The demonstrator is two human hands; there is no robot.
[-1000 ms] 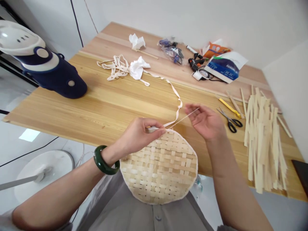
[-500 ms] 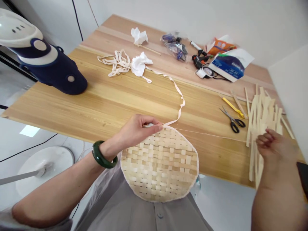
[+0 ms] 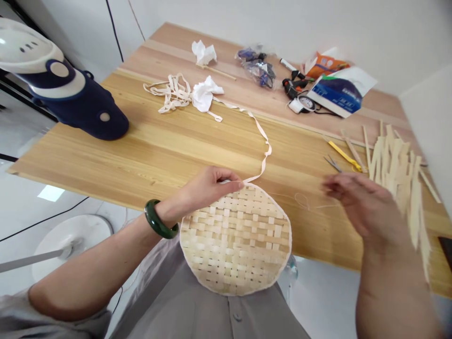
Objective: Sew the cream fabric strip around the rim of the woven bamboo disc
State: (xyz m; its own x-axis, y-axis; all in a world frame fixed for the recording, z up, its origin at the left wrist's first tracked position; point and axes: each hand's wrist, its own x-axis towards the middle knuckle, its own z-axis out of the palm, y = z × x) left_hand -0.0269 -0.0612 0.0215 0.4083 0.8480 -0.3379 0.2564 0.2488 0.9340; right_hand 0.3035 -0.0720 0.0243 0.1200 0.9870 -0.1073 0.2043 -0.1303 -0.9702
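A round woven bamboo mat (image 3: 236,240) with white tape along its edge rests against my lap and the table edge. My left hand (image 3: 221,183) is closed on the mat's top rim, thumb in front, where a loose pale fabric tape (image 3: 263,165) leaves the edge. From there a thin white thread (image 3: 302,201) runs right in slack loops. My right hand (image 3: 356,202) is raised over the table at the right, fingers pinched together at the thread's far end. Motion blurs its fingertips, so any needle there cannot be made out.
Scissors (image 3: 333,164), partly behind my right hand, lie by a yellow-handled tool (image 3: 346,155) and bamboo strips (image 3: 395,165). Farther back are crumpled tissue (image 3: 206,94), a tape pile (image 3: 174,94), bagged items (image 3: 257,66), a glue gun (image 3: 293,87) and a tissue pack (image 3: 339,96). A blue-white device (image 3: 84,108) stands left.
My right hand has moved left from above the bamboo strips toward the mat, and the thread has gone from taut to looped. My left hand keeps hold of the rim.
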